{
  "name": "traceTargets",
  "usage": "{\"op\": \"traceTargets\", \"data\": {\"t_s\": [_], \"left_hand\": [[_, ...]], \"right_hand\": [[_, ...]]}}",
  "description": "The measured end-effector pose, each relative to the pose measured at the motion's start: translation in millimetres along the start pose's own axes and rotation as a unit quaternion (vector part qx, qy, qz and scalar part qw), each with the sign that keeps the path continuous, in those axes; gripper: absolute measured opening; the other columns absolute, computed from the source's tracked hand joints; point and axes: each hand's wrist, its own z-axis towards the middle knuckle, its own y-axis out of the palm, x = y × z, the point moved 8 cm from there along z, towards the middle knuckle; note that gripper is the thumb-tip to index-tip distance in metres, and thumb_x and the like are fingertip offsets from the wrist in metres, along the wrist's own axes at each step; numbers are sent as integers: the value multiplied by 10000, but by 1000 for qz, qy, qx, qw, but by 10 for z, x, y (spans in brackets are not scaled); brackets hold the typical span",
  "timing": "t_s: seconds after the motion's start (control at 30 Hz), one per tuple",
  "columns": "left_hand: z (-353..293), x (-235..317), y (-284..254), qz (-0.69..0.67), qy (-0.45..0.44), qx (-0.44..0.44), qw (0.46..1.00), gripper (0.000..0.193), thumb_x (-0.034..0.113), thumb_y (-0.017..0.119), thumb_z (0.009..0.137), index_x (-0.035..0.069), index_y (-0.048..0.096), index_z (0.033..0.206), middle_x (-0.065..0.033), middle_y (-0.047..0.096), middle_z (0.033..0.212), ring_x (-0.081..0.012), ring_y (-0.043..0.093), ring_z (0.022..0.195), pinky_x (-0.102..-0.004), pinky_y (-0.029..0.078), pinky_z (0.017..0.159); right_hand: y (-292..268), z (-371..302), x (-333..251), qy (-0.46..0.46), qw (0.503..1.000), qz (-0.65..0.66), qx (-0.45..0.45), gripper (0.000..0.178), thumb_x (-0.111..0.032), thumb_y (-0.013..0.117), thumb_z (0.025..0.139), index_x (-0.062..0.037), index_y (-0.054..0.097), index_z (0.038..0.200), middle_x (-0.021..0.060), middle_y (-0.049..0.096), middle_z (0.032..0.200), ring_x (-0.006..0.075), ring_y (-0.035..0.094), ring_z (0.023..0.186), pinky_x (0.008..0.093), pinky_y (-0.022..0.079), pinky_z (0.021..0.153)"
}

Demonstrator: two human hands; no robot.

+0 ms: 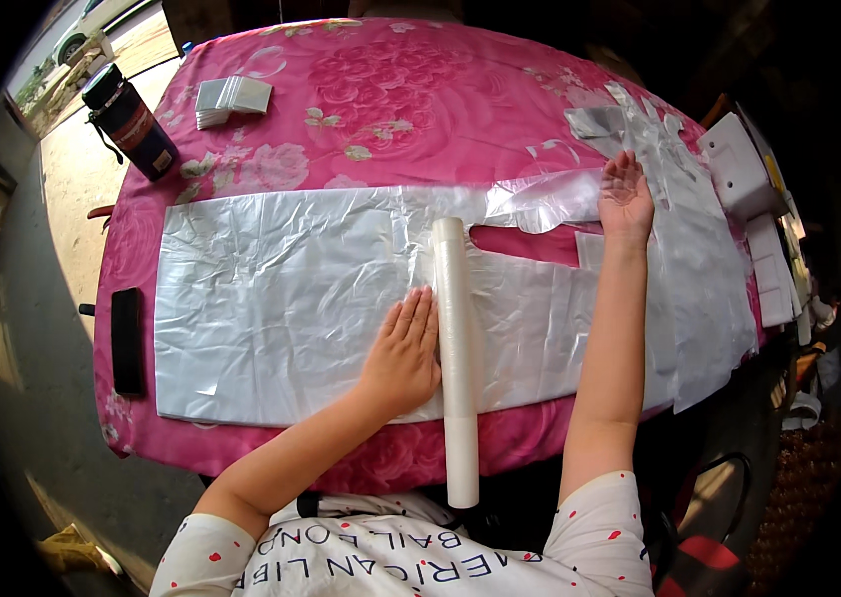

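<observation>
Flat on the white plastic bag [261, 308], my left hand [405, 348] has its fingers stretched out together. Its edge lies against, or very close to, a long pale roll of film [456, 348] that crosses the bag and sticks out past the table's near edge. My right hand [626, 194] is stretched forward on the right, turned palm up with its fingers extended and nothing in them. It is at the bag's handle end, beside a cut-out where pink cloth shows. More crumpled clear plastic [704, 259] spreads right of my right forearm.
A pink floral tablecloth [390, 90] covers the table. On the left are a dark bottle [132, 124], a stack of small grey squares [231, 99] and a long black case [127, 341]. White boxes [739, 164] stand along the right edge.
</observation>
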Motion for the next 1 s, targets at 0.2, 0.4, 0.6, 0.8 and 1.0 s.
{"op": "traceTargets", "data": {"t_s": [0.2, 0.4, 0.6, 0.8, 1.0], "left_hand": [[-16, -51, 35, 9, -13, 10, 1000, 591, 172, 373, 822, -109, 296, 1336, -256, 274, 1421, -354, 232, 1349, -443, 138, 1114], [-37, -26, -17, 56, 26, 73, 995, 570, 233, 412, 868, -128, 339, 1303, -273, 304, 1401, -361, 264, 1338, -465, 209, 1089], [-7, -13, 116, 65, 25, 48, 996, 566, 195, 395, 853, -130, 322, 1310, -273, 298, 1402, -366, 274, 1332, -443, 177, 1105], [-22, -334, -338, -206, 13, 144, 968, 608, 7, 467, 764, -80, 290, 1340, -239, 285, 1409, -377, 306, 1300, -432, 265, 1073], [627, -808, -356, -632, -149, 126, 750, 527, 197, 464, 903, -49, 307, 1342, -176, 331, 1396, -292, 330, 1298, -401, 279, 1065]], "right_hand": [[1625, -1125, 366, -42, 938, -247, -241, 406, -263, 344, 977, -29, 414, 1301, 120, 549, 1231, 188, 515, 1123, 322, 372, 958], [1779, -3167, 2795, 49, 690, -529, -492, 327, -219, 448, 927, 33, 546, 1111, 241, 590, 1065, 401, 474, 1144, 406, 371, 971], [1196, -3902, 3655, 24, 449, -642, -620, 563, -260, 525, 872, -6, 361, 1347, 203, 241, 1451, 354, 132, 1373, 464, 138, 1109], [1327, -3758, 2126, -56, 541, -552, -632, 601, -216, 645, 784, 5, 420, 1296, 219, 349, 1375, 378, 258, 1320, 466, 242, 1069], [501, -3154, 866, -173, 538, -647, -512, 471, -189, 628, 806, -8, 508, 1224, 181, 453, 1306, 360, 422, 1217, 438, 361, 997]]}}
